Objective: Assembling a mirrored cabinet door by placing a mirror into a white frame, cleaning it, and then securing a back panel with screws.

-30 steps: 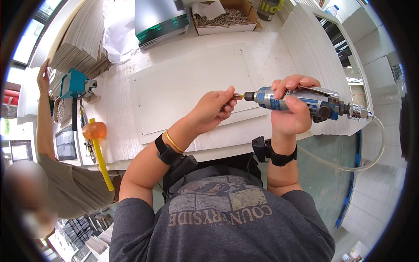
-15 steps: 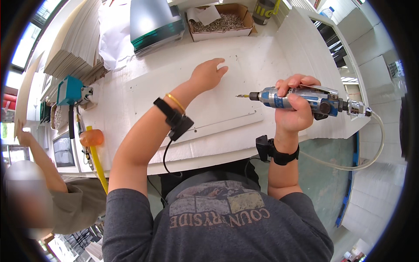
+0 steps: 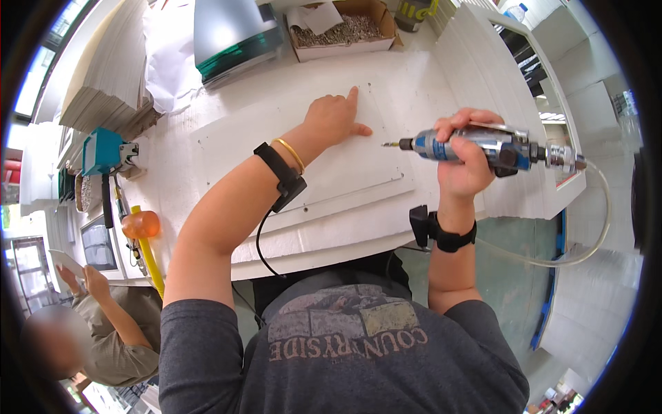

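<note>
Head view: driver [image 3: 501, 147] clasped in right hand [image 3: 463, 170]; panel [image 3: 353, 157] beneath half-spread left hand [image 3: 332, 120]

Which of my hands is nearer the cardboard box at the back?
Left. Your left hand is over the panel, in front of the box; your right hand, holding the drill, is farther off, to its front right.

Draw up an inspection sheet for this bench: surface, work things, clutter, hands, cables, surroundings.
Surface: white worktop, a flat white panel lying on it.
Work things: blue-and-silver driver, its bit pointing left.
Clutter: open box of small pieces, dark glossy stack, orange-headed mallet.
Hands: left hand at the panel, index finger extended, contact and grip unclear; right hand grips the driver.
Cables: clear hose behind the driver; thin black cable near the worktop's front edge.
Surroundings: co-worker at left with a pale sheet.
</note>
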### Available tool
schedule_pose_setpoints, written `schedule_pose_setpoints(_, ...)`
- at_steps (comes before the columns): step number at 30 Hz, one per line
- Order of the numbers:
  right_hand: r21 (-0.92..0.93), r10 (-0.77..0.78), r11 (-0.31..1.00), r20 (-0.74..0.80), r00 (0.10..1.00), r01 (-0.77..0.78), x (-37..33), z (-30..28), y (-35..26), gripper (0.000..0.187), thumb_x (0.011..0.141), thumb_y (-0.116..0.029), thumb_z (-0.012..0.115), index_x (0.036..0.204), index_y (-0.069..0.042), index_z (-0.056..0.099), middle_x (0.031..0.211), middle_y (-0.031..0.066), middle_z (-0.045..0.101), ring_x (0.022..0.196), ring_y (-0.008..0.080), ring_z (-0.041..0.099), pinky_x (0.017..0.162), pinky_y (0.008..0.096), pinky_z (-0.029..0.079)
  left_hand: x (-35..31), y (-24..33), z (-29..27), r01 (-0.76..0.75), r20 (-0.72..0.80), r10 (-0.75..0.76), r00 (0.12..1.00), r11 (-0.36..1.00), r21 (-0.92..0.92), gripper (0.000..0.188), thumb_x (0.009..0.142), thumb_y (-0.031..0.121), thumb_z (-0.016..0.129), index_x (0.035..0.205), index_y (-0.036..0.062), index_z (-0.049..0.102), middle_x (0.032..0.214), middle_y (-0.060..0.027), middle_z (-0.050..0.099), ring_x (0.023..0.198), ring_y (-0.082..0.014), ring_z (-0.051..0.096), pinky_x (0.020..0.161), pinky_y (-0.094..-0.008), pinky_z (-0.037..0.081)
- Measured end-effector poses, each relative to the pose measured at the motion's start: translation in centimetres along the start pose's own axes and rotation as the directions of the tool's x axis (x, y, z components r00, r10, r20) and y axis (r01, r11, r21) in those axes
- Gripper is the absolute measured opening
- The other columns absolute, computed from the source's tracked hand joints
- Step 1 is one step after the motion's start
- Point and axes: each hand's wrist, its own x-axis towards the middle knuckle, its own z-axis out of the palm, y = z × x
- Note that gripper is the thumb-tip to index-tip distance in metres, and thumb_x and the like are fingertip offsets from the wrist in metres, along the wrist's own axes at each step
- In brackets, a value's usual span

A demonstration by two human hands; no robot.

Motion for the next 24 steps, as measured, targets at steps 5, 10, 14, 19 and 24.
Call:
schedule_pose_setpoints(5, -0.055, -0.015, 0.998, 0.050, 0.999, 0.018, 1.0, -0.5, 0.5, 0.033, 0.061, 0.000, 0.050, 0.094, -0.004, 0.052, 0.083, 0.0123, 0.055, 0.062, 0.0216, 0.054, 0.069, 0.0405, 0.047, -0.7, 0.8, 1.4, -0.082, -0.016, 0.082, 0.996, 0.997, -0.004, 0.093, 0.071, 0.061, 0.061, 0.134, -0.0014, 0.031, 0.097, -0.0192, 0.060, 0.093, -0.0308, 0.058, 0.079, -0.0378, 0.046)
schedule_pose_setpoints(10, -0.011, -0.040, 0.999, 0.086, 0.995, 0.041, 1.6, -0.7, 1.0, 0.028, 0.063, 0.005, 0.053, 0.091, 0.001, 0.052, 0.078, 0.0144, 0.058, 0.060, 0.0200, 0.057, 0.064, 0.0348, 0.051, -0.9, 2.3, -0.3, -0.108, 0.137, 0.094, 0.986, 0.989, 0.100, 0.115, 0.062, 0.068, 0.064, 0.131, -0.0138, 0.025, 0.093, -0.0216, 0.060, 0.092, -0.0306, 0.059, 0.078, -0.0354, 0.047)
schedule_pose_setpoints(14, -0.068, -0.025, 0.997, 0.103, 0.994, 0.032, 1.9, -0.2, 1.4, 0.023, 0.064, 0.005, 0.056, 0.087, 0.003, 0.054, 0.078, 0.0128, 0.059, 0.062, 0.0185, 0.059, 0.063, 0.0306, 0.051, -1.0, 2.2, -0.2, -0.099, 0.117, 0.090, 0.989, 0.993, 0.070, 0.121, 0.056, 0.070, 0.066, 0.130, -0.0164, 0.024, 0.091, -0.0216, 0.060, 0.090, -0.0310, 0.060, 0.076, -0.0347, 0.048)
schedule_pose_setpoints(19, -0.089, -0.021, 0.995, 0.154, 0.988, 0.035, 3.0, 0.2, 2.9, 0.021, 0.065, 0.006, 0.055, 0.085, 0.003, 0.055, 0.077, 0.0114, 0.060, 0.062, 0.0172, 0.060, 0.063, 0.0288, 0.050, -0.7, 2.1, 0.3, -0.109, 0.085, 0.104, 0.991, 0.992, 0.063, 0.121, 0.055, 0.069, 0.067, 0.130, -0.0161, 0.024, 0.089, -0.0212, 0.061, 0.087, -0.0310, 0.061, 0.074, -0.0349, 0.048)
schedule_pose_setpoints(24, -0.148, 0.035, 0.989, 0.171, 0.985, -0.010, 4.1, 0.6, 4.8, 0.016, 0.065, 0.006, 0.057, 0.080, 0.002, 0.056, 0.076, 0.0097, 0.060, 0.064, 0.0156, 0.061, 0.061, 0.0266, 0.049, -1.1, 1.9, 0.6, -0.111, 0.042, 0.111, 0.993, 0.994, 0.010, 0.121, 0.054, 0.068, 0.068, 0.130, -0.0162, 0.025, 0.087, -0.0207, 0.061, 0.085, -0.0305, 0.061, 0.074, -0.0344, 0.048)
